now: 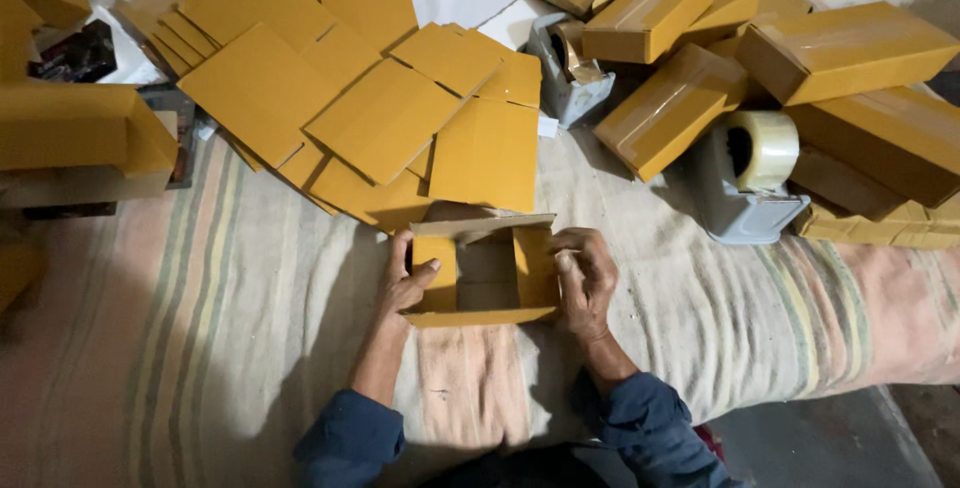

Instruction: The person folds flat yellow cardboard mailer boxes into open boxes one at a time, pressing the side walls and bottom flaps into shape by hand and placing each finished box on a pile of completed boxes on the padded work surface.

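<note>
A small yellow-brown cardboard box (pixel 487 270) stands open on the striped cloth, its flaps spread out. My left hand (pixel 403 283) grips its left flap with the thumb pressed on the inside. My right hand (pixel 585 278) holds the right flap, fingers curled against the box's edge. Both dark blue sleeves reach in from the bottom of the view.
Several flat cardboard blanks (pixel 350 98) lie fanned out behind the box. Taped boxes (pixel 660 113) are piled at the back right. A grey tape dispenser (pixel 745 173) with a clear roll stands to the right, a second dispenser (pixel 565 73) farther back. Folded cardboard (pixel 70 133) sits at left.
</note>
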Demonstrator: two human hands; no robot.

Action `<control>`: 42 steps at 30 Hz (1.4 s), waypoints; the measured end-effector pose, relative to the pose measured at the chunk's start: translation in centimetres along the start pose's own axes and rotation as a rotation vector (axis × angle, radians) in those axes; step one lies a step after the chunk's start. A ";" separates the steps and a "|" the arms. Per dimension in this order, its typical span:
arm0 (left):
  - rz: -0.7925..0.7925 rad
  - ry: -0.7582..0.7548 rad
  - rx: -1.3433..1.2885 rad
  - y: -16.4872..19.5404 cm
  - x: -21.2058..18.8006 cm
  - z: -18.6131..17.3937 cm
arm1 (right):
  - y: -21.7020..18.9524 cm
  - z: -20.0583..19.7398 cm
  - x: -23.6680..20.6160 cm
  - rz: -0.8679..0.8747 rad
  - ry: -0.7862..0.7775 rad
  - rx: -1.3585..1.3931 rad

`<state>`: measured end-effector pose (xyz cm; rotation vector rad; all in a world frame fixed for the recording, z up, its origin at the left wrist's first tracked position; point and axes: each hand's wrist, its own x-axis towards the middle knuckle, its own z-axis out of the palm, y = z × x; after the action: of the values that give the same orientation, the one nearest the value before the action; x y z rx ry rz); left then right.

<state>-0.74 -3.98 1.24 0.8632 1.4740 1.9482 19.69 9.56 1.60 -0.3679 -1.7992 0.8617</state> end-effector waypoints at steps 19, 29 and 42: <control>-0.068 -0.231 0.080 0.1 -3.5 -3.8 | 3.9 1.2 1.3 0.290 -0.144 -0.877; -0.038 0.068 0.182 -0.8 -3.1 -1.8 | 0.8 0.3 4.0 0.190 -0.182 -0.312; 0.098 0.048 0.257 -1.1 -3.1 -2.2 | 0.1 -3.4 1.5 0.340 -0.576 -0.040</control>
<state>-0.31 -7.38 -0.78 1.0224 1.7684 1.8863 22.14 11.85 3.13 -0.4958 -2.3245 1.2640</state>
